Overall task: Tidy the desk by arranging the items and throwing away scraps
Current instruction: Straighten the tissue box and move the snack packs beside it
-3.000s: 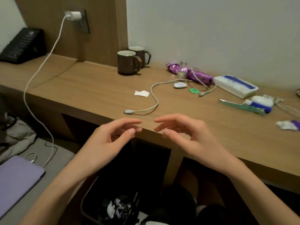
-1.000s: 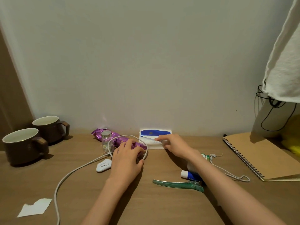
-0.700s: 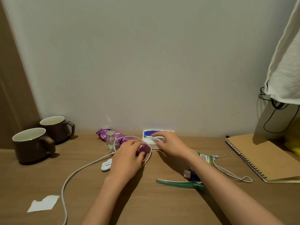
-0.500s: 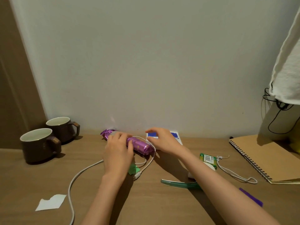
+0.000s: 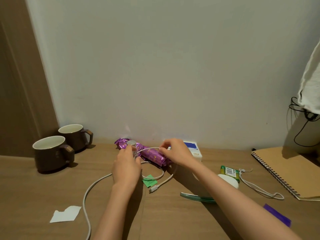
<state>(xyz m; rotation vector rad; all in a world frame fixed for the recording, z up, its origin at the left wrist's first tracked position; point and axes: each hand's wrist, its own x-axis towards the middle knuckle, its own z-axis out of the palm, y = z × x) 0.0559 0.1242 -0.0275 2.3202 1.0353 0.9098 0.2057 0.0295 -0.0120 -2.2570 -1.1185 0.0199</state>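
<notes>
So the charging cable (image 5: 86, 196) is what's being dealt with here. It's a thin, floppy white lead that weighs next to nothing. It won't hold any shape you give it, and it'll spring back out of a coil if you let go. I'd say the best bet is to hold it by the cord itself, a bit back from the plug (image 5: 153, 188), and loop it hand to hand, not yank on the connector.

One raised stretch hangs over the purple snack packet (image 5: 152, 155), near the middle of the back edge of the desk (image 5: 34, 196). From there one end loops down to the plug, which lies flat next to a green paper scrap (image 5: 149, 182). The other end trails off toward the front edge on the left.

The hands are close together but not touching. The right hand (image 5: 176, 153) has the cord pinched between thumb and fingertip, wrist low over the packet and forearm angled in from the front right. The left hand (image 5: 126, 170) is palm down with its fingers curled at the same cord, right against a small silver-capped bottle (image 5: 131, 143). It looks like a pinch on the cable, but the fingertips face away, so I can't tell if it's touching the bottle too.

A torn white paper scrap (image 5: 65, 214) sits near the front left and looks like bin material.
</notes>
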